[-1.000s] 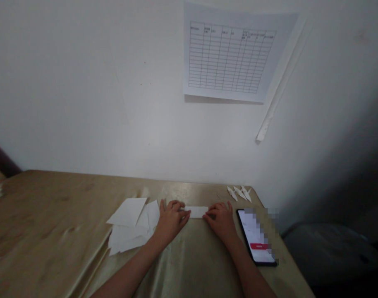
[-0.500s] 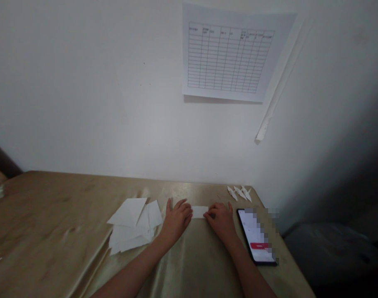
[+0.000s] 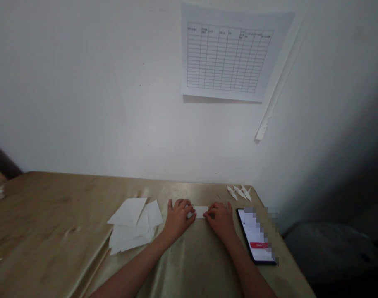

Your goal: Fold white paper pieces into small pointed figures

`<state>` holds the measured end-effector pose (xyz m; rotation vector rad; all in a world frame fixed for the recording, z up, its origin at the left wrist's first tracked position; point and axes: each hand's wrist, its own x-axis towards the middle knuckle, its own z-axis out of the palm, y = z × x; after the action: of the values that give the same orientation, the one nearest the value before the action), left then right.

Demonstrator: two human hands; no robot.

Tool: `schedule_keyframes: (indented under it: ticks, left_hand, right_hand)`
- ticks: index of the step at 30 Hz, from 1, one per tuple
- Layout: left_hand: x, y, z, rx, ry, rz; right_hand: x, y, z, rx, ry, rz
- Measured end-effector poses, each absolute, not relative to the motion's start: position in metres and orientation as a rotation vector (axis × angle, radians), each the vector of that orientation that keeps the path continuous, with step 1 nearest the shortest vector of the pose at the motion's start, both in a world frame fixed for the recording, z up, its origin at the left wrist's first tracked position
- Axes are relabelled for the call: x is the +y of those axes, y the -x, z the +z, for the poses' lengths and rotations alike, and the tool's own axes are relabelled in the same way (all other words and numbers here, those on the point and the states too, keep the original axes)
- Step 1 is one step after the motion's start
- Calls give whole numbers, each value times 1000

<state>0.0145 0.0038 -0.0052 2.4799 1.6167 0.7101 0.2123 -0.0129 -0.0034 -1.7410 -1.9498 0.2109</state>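
Note:
Between my two hands lies a small folded strip of white paper [image 3: 201, 212], low on the table. My left hand [image 3: 179, 215] pinches its left end, thumb and fingertips together at the edge. At the other end my right hand [image 3: 220, 218] grips the paper between thumb and forefinger, the little finger raised. Left of my left hand is a loose pile of white paper sheets [image 3: 133, 227]. Several small folded paper pieces [image 3: 239, 193] with pointed ends lie in a row beyond my right hand.
A phone [image 3: 257, 238] with a lit screen lies right of my right hand, close to the table's right edge. The table [image 3: 65, 215] has a brownish, creased cover and meets a white wall. A printed grid sheet [image 3: 224, 54] hangs on the wall.
My left thumb and fingertips have shifted slightly right along the strip and now cover more of its left end. My right hand stays in place.

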Motion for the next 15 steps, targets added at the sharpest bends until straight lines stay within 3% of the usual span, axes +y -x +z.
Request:
schedule_keyframes:
  ticks: [15]
  left_hand:
    - [11, -9, -6, 1616, -2377, 661]
  right_hand:
    - [-8, -203, -16, -1855, 1813, 181]
